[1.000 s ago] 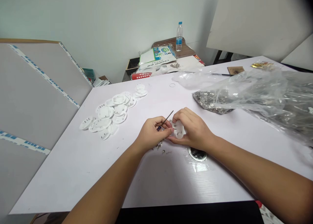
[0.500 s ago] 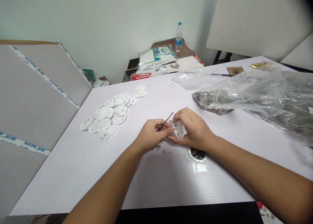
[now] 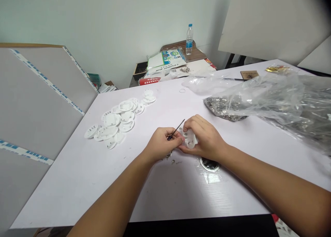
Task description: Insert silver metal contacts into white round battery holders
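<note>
The left hand [image 3: 162,144] pinches a slim screwdriver [image 3: 176,130] just beside a white plastic disc [image 3: 190,139] clamped in the right hand [image 3: 207,137], both hands together above the surface [image 3: 77,181]. Left of that disc lies a heap of similar discs [image 3: 113,121] fitted with metal parts; right of it, a plastic bag of metal fittings [image 3: 222,107] holds plenty more.

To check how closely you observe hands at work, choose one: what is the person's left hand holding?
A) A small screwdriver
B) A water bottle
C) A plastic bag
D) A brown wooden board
A. The left hand pinches a small screwdriver by its dark handle, with the thin shaft angled up past the white plastic disc held in the right hand.
</note>
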`<state>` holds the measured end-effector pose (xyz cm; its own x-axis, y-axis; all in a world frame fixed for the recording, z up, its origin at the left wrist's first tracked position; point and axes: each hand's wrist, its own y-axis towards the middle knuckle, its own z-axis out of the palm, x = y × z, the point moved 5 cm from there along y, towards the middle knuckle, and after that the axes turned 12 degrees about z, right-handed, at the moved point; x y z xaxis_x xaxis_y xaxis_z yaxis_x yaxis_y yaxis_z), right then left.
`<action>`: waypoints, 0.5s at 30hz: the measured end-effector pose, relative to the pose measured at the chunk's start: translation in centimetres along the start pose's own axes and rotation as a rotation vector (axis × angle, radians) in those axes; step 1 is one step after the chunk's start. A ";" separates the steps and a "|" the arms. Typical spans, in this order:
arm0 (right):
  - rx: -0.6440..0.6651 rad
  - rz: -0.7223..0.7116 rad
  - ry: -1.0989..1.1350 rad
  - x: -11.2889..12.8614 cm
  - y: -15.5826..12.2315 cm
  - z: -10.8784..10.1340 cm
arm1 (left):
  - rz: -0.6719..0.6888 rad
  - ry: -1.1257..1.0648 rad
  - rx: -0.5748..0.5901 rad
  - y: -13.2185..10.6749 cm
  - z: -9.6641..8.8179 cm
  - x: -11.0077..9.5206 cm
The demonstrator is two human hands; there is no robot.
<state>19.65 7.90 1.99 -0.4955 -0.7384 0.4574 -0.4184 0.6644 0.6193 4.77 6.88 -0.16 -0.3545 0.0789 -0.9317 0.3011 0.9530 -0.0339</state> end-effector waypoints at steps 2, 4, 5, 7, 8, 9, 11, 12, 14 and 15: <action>-0.007 0.003 0.040 0.0 0.0 0.0 | 0.040 0.009 0.028 0.1 -0.1 -0.2; -0.010 0.003 0.080 0.0 -0.1 -0.1 | 0.098 0.019 0.052 0.2 -0.3 -0.4; -0.010 0.000 0.096 0.0 -0.1 -0.2 | 0.122 0.022 0.061 0.2 -0.4 -0.5; -0.017 -0.007 0.121 0.2 -0.1 -0.3 | 0.148 0.029 0.070 0.3 -0.5 -0.5; -0.021 -0.009 0.133 0.2 -0.2 -0.3 | 0.154 0.031 0.072 0.3 -0.5 -0.4; -0.026 -0.007 0.146 0.2 -0.2 -0.4 | 0.157 0.029 0.074 0.3 -0.5 -0.4; -0.035 -0.001 0.176 0.2 -0.2 -0.4 | 0.165 0.009 0.076 0.3 -0.5 -0.3; -0.038 0.002 0.188 0.2 -0.3 -0.4 | 0.163 -0.009 0.076 0.3 -0.5 -0.3; -0.038 0.006 0.203 0.1 -0.3 -0.4 | 0.150 -0.048 0.083 0.3 -0.5 -0.3; -0.038 0.009 0.206 0.0 -0.2 -0.3 | 0.139 -0.063 0.086 0.3 -0.5 -0.2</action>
<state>19.99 7.66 2.08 -0.3310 -0.7430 0.5817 -0.3840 0.6692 0.6362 4.54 7.29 0.21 -0.2487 0.1873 -0.9503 0.4190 0.9054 0.0688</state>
